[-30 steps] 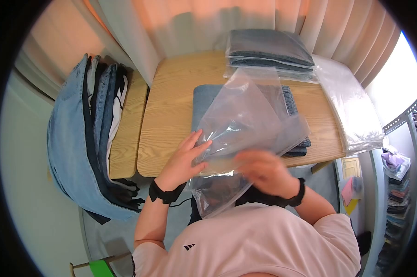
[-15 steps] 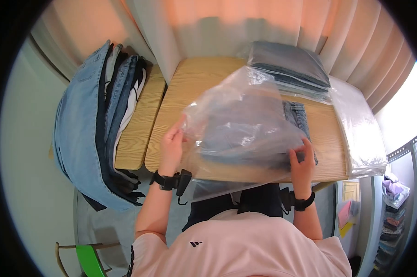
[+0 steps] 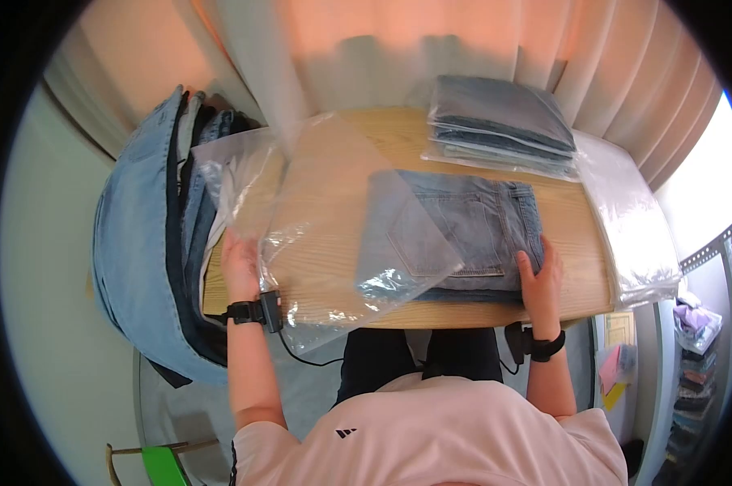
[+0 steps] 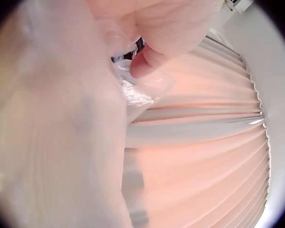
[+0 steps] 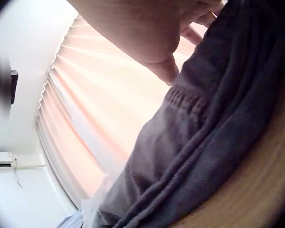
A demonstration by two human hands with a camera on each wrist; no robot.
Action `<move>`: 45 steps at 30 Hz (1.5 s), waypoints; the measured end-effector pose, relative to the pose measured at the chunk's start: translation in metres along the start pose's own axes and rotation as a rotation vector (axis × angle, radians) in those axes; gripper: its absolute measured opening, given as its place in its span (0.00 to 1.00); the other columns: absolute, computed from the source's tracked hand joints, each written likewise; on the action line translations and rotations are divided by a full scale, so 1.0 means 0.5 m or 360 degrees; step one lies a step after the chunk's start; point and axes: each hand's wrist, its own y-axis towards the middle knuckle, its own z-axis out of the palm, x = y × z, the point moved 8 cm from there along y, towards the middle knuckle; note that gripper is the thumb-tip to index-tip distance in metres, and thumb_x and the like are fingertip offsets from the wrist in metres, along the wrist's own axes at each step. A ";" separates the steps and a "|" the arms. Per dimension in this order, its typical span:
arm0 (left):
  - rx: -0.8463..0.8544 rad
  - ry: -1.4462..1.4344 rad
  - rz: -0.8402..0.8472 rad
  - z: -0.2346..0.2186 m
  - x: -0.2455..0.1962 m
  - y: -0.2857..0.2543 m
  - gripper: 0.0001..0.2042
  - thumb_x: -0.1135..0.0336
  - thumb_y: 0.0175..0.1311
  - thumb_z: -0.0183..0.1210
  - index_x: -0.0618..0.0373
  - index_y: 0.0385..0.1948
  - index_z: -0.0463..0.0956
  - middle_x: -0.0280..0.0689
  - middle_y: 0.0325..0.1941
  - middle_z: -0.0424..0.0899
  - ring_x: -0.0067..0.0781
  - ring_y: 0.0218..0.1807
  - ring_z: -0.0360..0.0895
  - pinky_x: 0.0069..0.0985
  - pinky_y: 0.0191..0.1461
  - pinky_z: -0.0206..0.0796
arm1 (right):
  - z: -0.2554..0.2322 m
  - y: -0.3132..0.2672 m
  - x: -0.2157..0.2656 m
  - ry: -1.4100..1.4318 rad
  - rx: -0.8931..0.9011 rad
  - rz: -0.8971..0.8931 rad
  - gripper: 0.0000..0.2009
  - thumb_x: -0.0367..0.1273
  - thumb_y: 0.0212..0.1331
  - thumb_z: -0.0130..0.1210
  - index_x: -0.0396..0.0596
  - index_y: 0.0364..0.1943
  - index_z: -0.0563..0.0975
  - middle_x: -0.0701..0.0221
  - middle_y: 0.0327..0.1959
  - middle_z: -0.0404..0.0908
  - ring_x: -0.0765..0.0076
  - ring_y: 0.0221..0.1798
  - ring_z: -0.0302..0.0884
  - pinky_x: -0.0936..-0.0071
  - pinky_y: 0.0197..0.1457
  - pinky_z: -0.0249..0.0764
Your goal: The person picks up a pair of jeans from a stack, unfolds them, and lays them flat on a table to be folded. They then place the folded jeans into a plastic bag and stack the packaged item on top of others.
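Observation:
In the head view, a clear plastic bag (image 3: 317, 219) spreads from my left hand (image 3: 240, 263) across the left half of the table. That hand grips the bag's left side, and in the left wrist view the film (image 4: 137, 95) runs from between thumb and fingers. Folded blue jeans (image 3: 471, 235) lie on the table, their back pocket facing up, with the bag's right corner over their left part. My right hand (image 3: 542, 279) holds their right edge at the waistband, thumb on top and fingers along the side. From the right wrist, the layered fold (image 5: 180, 133) shows under the thumb.
Draped jeans (image 3: 135, 243) hang in a thick pile at the left. Bagged folded jeans (image 3: 500, 117) are stacked at the back right of the wooden table (image 3: 334, 316). A pile of flat clear bags (image 3: 633, 227) lies along the right edge, and curtains (image 3: 414, 57) hang behind.
The bag has moved left off most of the jeans, drawn by my left hand. My right hand has let go of the bag and now holds the jeans' right edge.

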 end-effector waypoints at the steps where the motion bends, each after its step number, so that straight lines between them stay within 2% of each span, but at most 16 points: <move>1: -0.0119 -0.0073 -0.0052 0.001 -0.013 -0.009 0.28 0.74 0.61 0.47 0.60 0.66 0.52 0.43 0.59 0.69 0.32 0.57 0.70 0.23 0.56 0.62 | -0.015 -0.006 -0.034 -0.0026 -0.0087 0.0100 0.28 0.38 0.57 0.58 0.39 0.58 0.65 0.52 0.54 0.70 0.45 0.58 0.65 0.59 0.62 0.61; 3: -0.0232 -0.0145 -0.0121 -0.006 -0.011 -0.015 0.30 0.73 0.62 0.48 0.59 0.67 0.50 0.44 0.64 0.65 0.33 0.61 0.67 0.24 0.60 0.59 | -0.024 -0.032 -0.088 -0.0025 -0.0147 0.0166 0.29 0.40 0.57 0.58 0.35 0.58 0.64 0.50 0.55 0.70 0.47 0.58 0.66 0.60 0.61 0.62; 5: -0.0205 0.0377 -0.0038 -0.040 -0.023 -0.007 0.32 0.71 0.62 0.50 0.56 0.69 0.48 0.42 0.70 0.56 0.35 0.68 0.56 0.28 0.68 0.47 | -0.016 -0.063 -0.151 0.0317 0.0010 0.0536 0.30 0.41 0.58 0.58 0.34 0.58 0.63 0.49 0.53 0.71 0.50 0.57 0.68 0.62 0.59 0.63; 7: 0.0037 0.0615 0.0076 -0.037 -0.026 -0.023 0.31 0.69 0.63 0.51 0.54 0.68 0.50 0.39 0.71 0.53 0.35 0.71 0.50 0.30 0.71 0.40 | -0.035 -0.071 -0.150 0.0279 0.0018 0.0573 0.32 0.43 0.57 0.59 0.33 0.57 0.64 0.49 0.49 0.74 0.53 0.54 0.72 0.65 0.57 0.66; 9: -0.0001 0.0569 -0.0031 -0.038 -0.038 -0.046 0.30 0.67 0.63 0.52 0.54 0.67 0.53 0.39 0.71 0.54 0.35 0.72 0.49 0.31 0.71 0.39 | -0.017 -0.078 -0.182 0.0490 0.0184 0.0833 0.34 0.46 0.54 0.61 0.31 0.56 0.65 0.49 0.46 0.75 0.54 0.51 0.73 0.66 0.55 0.67; 11: 0.0069 0.0702 -0.0067 -0.044 -0.043 -0.073 0.29 0.66 0.64 0.52 0.55 0.67 0.54 0.39 0.71 0.54 0.34 0.72 0.48 0.31 0.72 0.38 | -0.025 -0.060 -0.175 0.0390 0.0155 0.0840 0.33 0.47 0.53 0.62 0.29 0.52 0.68 0.52 0.42 0.78 0.59 0.46 0.75 0.69 0.53 0.68; 14: 0.0118 0.1227 0.0154 -0.045 -0.082 -0.131 0.28 0.67 0.61 0.55 0.57 0.64 0.58 0.42 0.70 0.56 0.38 0.73 0.48 0.33 0.72 0.39 | -0.006 -0.039 -0.122 0.0656 0.0648 0.1008 0.25 0.39 0.51 0.63 0.30 0.46 0.74 0.64 0.37 0.80 0.70 0.40 0.77 0.76 0.47 0.70; 15: 0.0122 0.1237 0.0147 -0.041 -0.093 -0.155 0.28 0.67 0.61 0.55 0.57 0.64 0.58 0.42 0.70 0.56 0.38 0.73 0.48 0.33 0.72 0.39 | -0.013 -0.033 -0.117 0.0658 0.0654 0.1019 0.25 0.39 0.51 0.63 0.30 0.46 0.74 0.64 0.37 0.80 0.70 0.40 0.77 0.76 0.47 0.70; 17: 0.0290 0.1762 0.0502 0.013 -0.133 -0.213 0.27 0.67 0.59 0.56 0.58 0.62 0.62 0.43 0.70 0.57 0.41 0.72 0.50 0.37 0.72 0.40 | 0.008 -0.031 -0.097 0.1111 0.0819 0.1068 0.23 0.36 0.52 0.62 0.31 0.47 0.73 0.66 0.39 0.80 0.72 0.40 0.76 0.76 0.44 0.71; 19: 0.0310 0.1762 0.0513 0.044 -0.145 -0.257 0.27 0.67 0.56 0.58 0.59 0.60 0.64 0.45 0.69 0.58 0.45 0.71 0.51 0.40 0.72 0.40 | 0.018 -0.019 -0.106 0.1349 0.0817 0.1036 0.19 0.33 0.55 0.59 0.33 0.47 0.73 0.66 0.40 0.81 0.70 0.39 0.78 0.74 0.44 0.74; 22: 0.0583 0.1976 0.0645 0.113 -0.141 -0.319 0.27 0.66 0.54 0.59 0.59 0.59 0.65 0.47 0.68 0.59 0.48 0.71 0.51 0.41 0.71 0.41 | 0.054 -0.023 -0.125 0.2067 0.0754 0.1673 0.15 0.32 0.58 0.56 0.37 0.46 0.74 0.65 0.42 0.81 0.64 0.39 0.81 0.70 0.45 0.78; 26: 0.0995 0.1953 0.0625 0.226 -0.109 -0.380 0.25 0.67 0.53 0.59 0.59 0.56 0.68 0.46 0.66 0.64 0.50 0.70 0.53 0.42 0.71 0.43 | 0.099 -0.021 -0.173 0.1972 0.0879 0.1652 0.14 0.30 0.59 0.54 0.38 0.48 0.74 0.66 0.42 0.81 0.67 0.39 0.80 0.72 0.45 0.78; 28: 0.1151 0.1919 0.0607 0.263 -0.086 -0.394 0.23 0.68 0.54 0.58 0.59 0.55 0.69 0.45 0.65 0.66 0.50 0.70 0.54 0.41 0.70 0.45 | 0.095 -0.005 -0.172 0.1980 0.0931 0.1323 0.14 0.26 0.59 0.52 0.38 0.49 0.73 0.65 0.43 0.81 0.69 0.40 0.80 0.72 0.46 0.77; 30: 0.1283 0.1699 0.0593 0.300 -0.067 -0.402 0.22 0.72 0.54 0.57 0.59 0.54 0.70 0.43 0.63 0.69 0.50 0.69 0.56 0.41 0.69 0.47 | 0.070 -0.007 -0.192 0.1950 0.0913 0.1325 0.15 0.25 0.60 0.51 0.38 0.51 0.72 0.64 0.45 0.80 0.69 0.43 0.79 0.72 0.49 0.76; 38: 0.1478 0.1509 0.0619 0.444 -0.006 -0.409 0.20 0.71 0.56 0.56 0.57 0.54 0.70 0.43 0.61 0.70 0.50 0.67 0.59 0.40 0.67 0.53 | -0.122 -0.082 -0.383 0.1851 0.0604 0.1409 0.17 0.22 0.58 0.50 0.38 0.53 0.70 0.66 0.46 0.79 0.70 0.43 0.79 0.75 0.48 0.75; 45: 0.1495 0.1595 0.0577 0.534 0.055 -0.411 0.19 0.64 0.64 0.52 0.60 0.55 0.68 0.48 0.61 0.69 0.50 0.65 0.61 0.39 0.66 0.53 | -0.171 -0.129 -0.426 0.1932 0.0472 0.1522 0.16 0.23 0.58 0.51 0.38 0.51 0.71 0.68 0.44 0.79 0.71 0.42 0.79 0.75 0.48 0.75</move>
